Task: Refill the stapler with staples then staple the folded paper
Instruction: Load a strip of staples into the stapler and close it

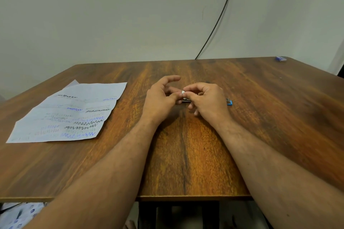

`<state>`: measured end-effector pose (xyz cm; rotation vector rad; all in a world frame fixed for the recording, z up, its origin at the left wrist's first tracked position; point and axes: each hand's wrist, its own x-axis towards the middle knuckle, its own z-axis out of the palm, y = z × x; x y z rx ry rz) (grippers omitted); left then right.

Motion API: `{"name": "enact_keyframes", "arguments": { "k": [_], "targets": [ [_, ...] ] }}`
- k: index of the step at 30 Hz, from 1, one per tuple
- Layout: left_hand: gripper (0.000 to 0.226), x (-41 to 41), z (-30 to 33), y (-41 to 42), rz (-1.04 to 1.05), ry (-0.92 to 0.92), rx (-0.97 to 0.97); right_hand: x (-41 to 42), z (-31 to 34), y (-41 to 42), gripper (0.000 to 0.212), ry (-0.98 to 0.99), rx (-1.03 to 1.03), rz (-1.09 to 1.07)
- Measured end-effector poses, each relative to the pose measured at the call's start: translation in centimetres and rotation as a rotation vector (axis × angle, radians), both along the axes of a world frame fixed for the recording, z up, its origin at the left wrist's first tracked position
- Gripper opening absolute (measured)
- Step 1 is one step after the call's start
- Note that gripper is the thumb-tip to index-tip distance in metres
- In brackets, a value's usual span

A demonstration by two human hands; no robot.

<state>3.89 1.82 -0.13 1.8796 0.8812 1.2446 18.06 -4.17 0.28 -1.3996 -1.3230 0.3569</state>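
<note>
**Staple strip held over the stapler for loading**

My right hand [204, 98] and left hand [162, 96] pinch a small staple strip [183, 92] between fingertips, directly above the blue stapler [229, 102] lying on the table [186, 154], apparently to align it. The scribbled paper [74, 113] waits leftward; a small blue box [281, 58], possibly staples, sits far right.

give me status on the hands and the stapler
Both hands, left and right, pinching a small staple strip. Stapler on table beneath right hand, mostly hidden. Paper lying untouched, far left.
</note>
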Motion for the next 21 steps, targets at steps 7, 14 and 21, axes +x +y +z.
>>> {"name": "enact_keyframes", "arguments": {
  "k": [7,14,21],
  "targets": [
    [0.043,-0.2,0.4,-0.4,-0.045,-0.089,-0.108,0.0,0.0,0.0,0.008,-0.017,-0.023,0.029],
    [0.035,0.0,0.1,-0.1,0.085,0.072,0.026,0.4,-0.4,0.8,0.007,-0.118,0.083,-0.123],
    [0.038,1.4,-0.9,0.5,0.36,0.798,0.479,0.5,-0.3,0.9,0.016,-0.469,0.077,-0.3]
  ]
}}
